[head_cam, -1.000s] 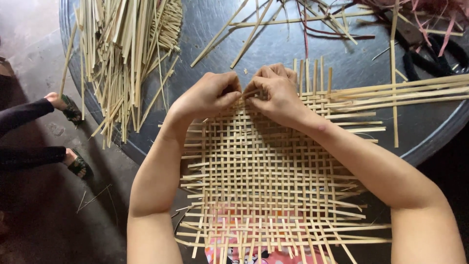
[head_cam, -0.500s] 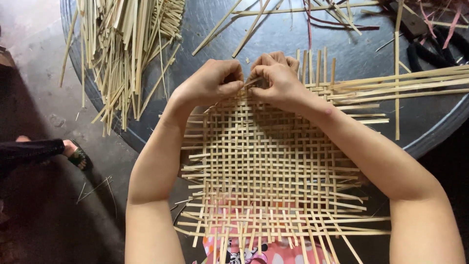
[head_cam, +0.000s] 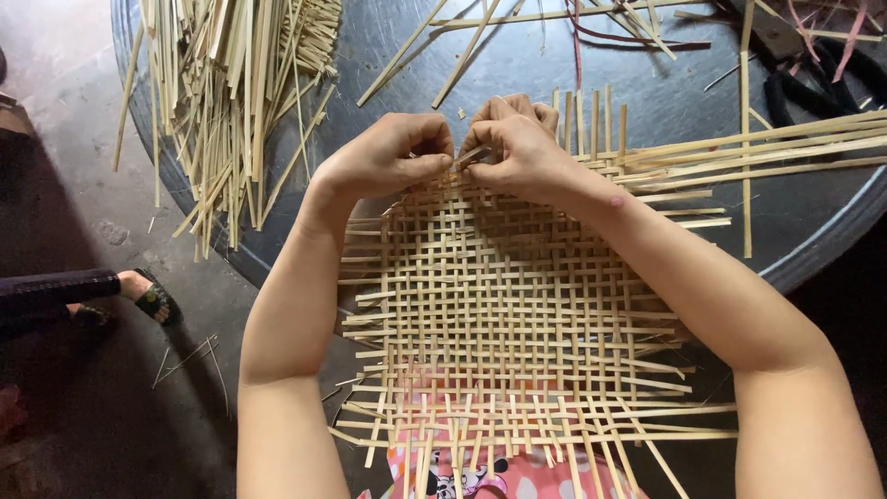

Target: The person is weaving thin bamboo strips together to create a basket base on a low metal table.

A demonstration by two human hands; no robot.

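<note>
A flat mat of woven pale bamboo strips lies over my lap and the near edge of a dark round table. At the mat's far edge, my left hand and my right hand meet, fingers pinched together on one thin bamboo strip between them. Loose strip ends stick up beyond my right hand, and long strips run out to the right across the table.
A heap of loose bamboo strips lies on the table at the far left. More strips and dark cords lie along the far edge. Another person's sandalled foot rests on the concrete floor to the left.
My hands have stayed at the mat's far edge, fingers working the same strip. The other person's feet at the left have shifted, with one sandalled foot now showing.
</note>
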